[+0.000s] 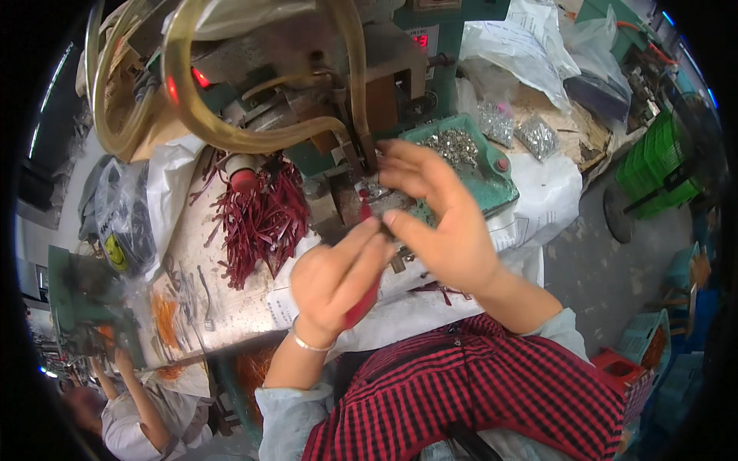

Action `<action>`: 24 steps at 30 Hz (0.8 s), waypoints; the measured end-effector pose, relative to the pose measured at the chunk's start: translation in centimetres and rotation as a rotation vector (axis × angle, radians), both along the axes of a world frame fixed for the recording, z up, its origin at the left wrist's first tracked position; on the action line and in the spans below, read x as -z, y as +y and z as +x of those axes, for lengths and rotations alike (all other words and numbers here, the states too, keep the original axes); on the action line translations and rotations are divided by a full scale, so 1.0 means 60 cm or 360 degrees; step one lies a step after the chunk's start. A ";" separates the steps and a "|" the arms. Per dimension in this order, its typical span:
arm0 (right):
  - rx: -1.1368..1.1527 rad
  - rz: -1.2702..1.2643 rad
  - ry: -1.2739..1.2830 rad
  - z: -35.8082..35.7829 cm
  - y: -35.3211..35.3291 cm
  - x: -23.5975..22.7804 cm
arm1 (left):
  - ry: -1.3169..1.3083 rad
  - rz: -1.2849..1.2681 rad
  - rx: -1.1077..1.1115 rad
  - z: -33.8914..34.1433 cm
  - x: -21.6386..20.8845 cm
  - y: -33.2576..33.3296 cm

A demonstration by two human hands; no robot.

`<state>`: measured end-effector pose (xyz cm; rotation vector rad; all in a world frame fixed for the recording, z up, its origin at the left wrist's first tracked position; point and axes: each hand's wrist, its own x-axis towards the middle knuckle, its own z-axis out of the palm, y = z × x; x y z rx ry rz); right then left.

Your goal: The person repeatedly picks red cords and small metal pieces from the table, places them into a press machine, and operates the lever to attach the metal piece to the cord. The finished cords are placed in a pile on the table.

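My left hand (342, 276), with a bracelet at the wrist, is closed in a pinch on a narrow dark red strap (361, 307). One end of the strap pokes out past the fingertips toward the metal work spot of a bench press (361, 154). The rest hangs below the palm. My right hand (453, 230) is beside the press head, fingers spread and thumb apart, the thumb close to the left fingertips. Small shiny metal shows between the hands, too blurred to make out. Whether the right fingertips touch anything there, I cannot tell.
A heap of red straps (261, 219) lies left of the press, under thick yellowish hoses (254, 138). To the right, a green tray (500, 188) holds small metal pieces (453, 146). Plastic bags (536, 137) lie behind it. A co-worker (154, 415) sits at lower left.
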<state>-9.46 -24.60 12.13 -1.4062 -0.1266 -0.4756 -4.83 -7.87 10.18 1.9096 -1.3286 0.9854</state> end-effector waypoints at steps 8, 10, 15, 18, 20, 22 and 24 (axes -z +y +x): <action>0.1010 -0.0235 0.0163 0.052 -0.238 0.177 | -0.0295 -0.0036 0.0136 0.031 0.029 -0.050; 0.0901 -0.0334 0.0231 0.039 -0.235 0.202 | -0.0288 -0.0014 0.0097 0.026 0.027 -0.044; 0.1018 -0.1544 0.0670 0.013 -0.199 0.180 | -0.0219 -0.0053 0.0099 0.027 0.030 -0.045; 0.1134 -0.1816 0.0547 0.020 -0.191 0.199 | 0.0002 -0.0059 0.0074 0.005 0.028 -0.039; 0.1181 -0.1911 0.0506 0.021 -0.191 0.216 | 0.0248 -0.0076 0.0028 -0.020 0.031 -0.030; 0.1118 -0.1812 0.0362 0.016 -0.186 0.225 | 0.0433 -0.0195 0.0053 -0.052 0.048 0.002; 0.0962 -0.1241 0.0751 0.004 -0.169 0.199 | 0.0471 -0.0160 -0.0090 -0.080 0.050 0.055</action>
